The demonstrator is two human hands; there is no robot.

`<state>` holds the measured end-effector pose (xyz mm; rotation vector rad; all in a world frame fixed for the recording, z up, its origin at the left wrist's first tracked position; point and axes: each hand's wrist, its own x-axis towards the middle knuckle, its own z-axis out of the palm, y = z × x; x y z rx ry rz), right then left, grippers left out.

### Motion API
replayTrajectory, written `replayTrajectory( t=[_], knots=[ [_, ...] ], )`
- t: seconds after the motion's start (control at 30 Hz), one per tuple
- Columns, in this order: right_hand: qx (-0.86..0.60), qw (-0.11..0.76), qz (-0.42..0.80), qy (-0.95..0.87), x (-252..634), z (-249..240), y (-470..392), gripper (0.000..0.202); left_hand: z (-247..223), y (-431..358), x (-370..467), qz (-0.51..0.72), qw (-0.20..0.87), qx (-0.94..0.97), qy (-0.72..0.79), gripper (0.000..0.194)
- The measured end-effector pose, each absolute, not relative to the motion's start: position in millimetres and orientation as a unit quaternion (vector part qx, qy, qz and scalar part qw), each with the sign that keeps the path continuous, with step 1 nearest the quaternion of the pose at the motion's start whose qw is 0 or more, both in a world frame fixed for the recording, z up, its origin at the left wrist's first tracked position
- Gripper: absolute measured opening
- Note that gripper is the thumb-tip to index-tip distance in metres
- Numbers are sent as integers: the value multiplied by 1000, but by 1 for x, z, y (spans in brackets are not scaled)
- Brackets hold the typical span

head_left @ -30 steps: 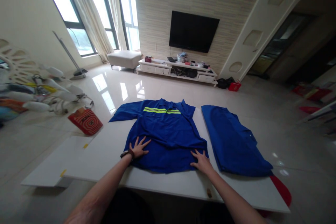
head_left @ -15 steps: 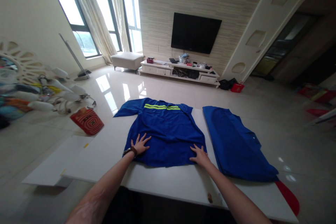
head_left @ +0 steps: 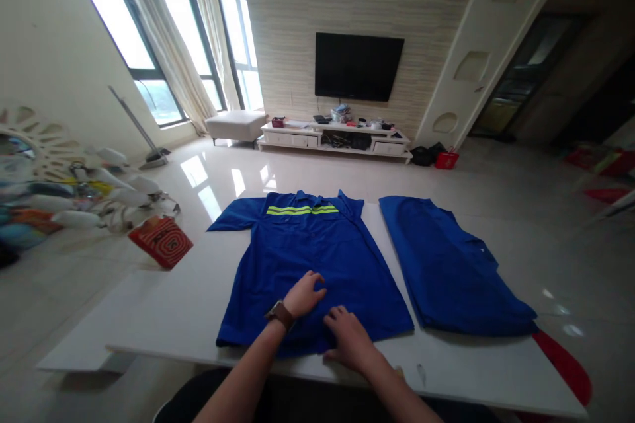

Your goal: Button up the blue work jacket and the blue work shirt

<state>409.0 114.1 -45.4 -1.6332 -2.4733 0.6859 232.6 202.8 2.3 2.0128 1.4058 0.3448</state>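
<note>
A blue work shirt [head_left: 317, 251] with bright yellow-green stripes [head_left: 289, 210] lies flat on the white table [head_left: 183, 304]. The left hand [head_left: 305, 295] (the one with the watch [head_left: 280, 314]) is over its lower middle, fingers bent. The right hand [head_left: 348, 338] is by its bottom edge, fingers bent too. I can't tell if either hand grips the cloth. More folded blue clothing [head_left: 454, 271] lies just to the right.
</note>
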Motion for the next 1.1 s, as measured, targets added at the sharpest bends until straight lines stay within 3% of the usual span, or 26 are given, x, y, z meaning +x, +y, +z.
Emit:
replayTrajectory(
  t=[0.13,0.27,0.37,0.43,0.57,0.63,0.83,1.1],
  knots=[
    [-487,-32,192,-851,385,-38,118,53,10,206,256,84,320,784,525,22],
    [-467,-17,273,-841,398,-26,142,20,12,211,249,93,348,787,500,23],
    [-509,33,329,-795,411,-19,156,16,16,212,238,107,394,754,515,36],
    [-557,70,327,-760,416,-15,161,19,19,210,233,92,463,710,522,51],
    [-602,115,325,-720,419,-13,168,27,22,197,228,-139,693,594,384,67],
    [-594,137,353,-710,419,-15,170,30,18,187,229,-177,750,536,345,70],
    [-578,233,413,-664,420,-22,169,15,-4,168,243,124,730,409,533,67],
    [-546,344,521,-558,426,-28,171,17,-15,170,263,289,690,386,541,32]
  ],
)
